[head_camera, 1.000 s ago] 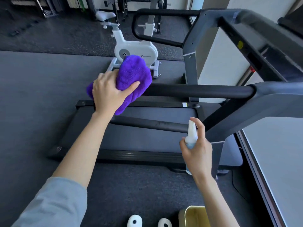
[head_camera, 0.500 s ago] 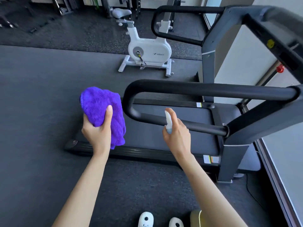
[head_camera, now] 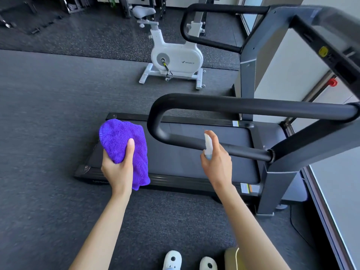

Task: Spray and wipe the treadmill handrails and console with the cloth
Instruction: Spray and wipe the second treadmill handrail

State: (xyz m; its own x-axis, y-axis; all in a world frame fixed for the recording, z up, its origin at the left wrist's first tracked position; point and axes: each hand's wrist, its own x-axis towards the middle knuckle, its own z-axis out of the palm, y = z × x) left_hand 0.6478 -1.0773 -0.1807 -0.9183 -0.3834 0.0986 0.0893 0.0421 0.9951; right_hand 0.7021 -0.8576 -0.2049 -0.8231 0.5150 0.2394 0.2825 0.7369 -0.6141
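My left hand (head_camera: pixel 118 170) grips a bunched purple cloth (head_camera: pixel 121 140), held left of the near black handrail (head_camera: pixel 243 107) and clear of it. My right hand (head_camera: pixel 218 162) holds a small white spray bottle (head_camera: pixel 208 146), forefinger on its top, nozzle towards the handrail's lower bar (head_camera: pixel 229 150). The handrail loops in a U just past both hands. The far handrail (head_camera: pixel 210 42) sits behind it. Only an edge of the treadmill console (head_camera: pixel 331 45) shows at the upper right. The dark running belt (head_camera: pixel 204 152) lies below.
A white exercise bike (head_camera: pixel 175 57) stands on the dark floor beyond the treadmill. A pale table edge (head_camera: pixel 335 201) runs along the right. A yellowish bin (head_camera: pixel 231 258) and two white slippers (head_camera: pixel 173 260) are at the bottom. Racks line the far wall.
My left hand took the cloth off the handrail's curved end and dropped it to the left. The view swung, bringing the whole U of the near handrail into sight; the bottle stays by the lower bar.
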